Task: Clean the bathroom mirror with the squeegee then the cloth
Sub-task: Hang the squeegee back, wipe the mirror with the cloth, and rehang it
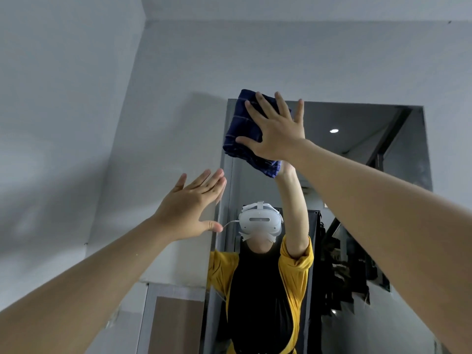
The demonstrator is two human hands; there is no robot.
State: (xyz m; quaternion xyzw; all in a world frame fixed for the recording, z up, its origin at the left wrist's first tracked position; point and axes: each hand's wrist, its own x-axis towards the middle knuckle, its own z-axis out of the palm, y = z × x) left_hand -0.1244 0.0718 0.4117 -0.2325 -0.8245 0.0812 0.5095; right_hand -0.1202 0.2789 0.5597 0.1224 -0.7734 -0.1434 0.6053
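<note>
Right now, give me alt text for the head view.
The right hand presses a folded dark blue striped cloth flat against the top left corner of the wall mirror. The left hand is open beside the mirror's left edge.

A home interior: a frameless wall mirror (357,154) on plain grey painted walls (76,111) reflects a staircase (357,277) and ceiling downlight (333,131).

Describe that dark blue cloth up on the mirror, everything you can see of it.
The cloth is dark navy with thin pale stripes crossing in a check, and looks like soft woven fabric folded into a thick pad. It sits tilted at the mirror's upper left corner, its top edge poking above the glass. The right hand presses it flat with spread fingers; nothing else touches it.
</note>
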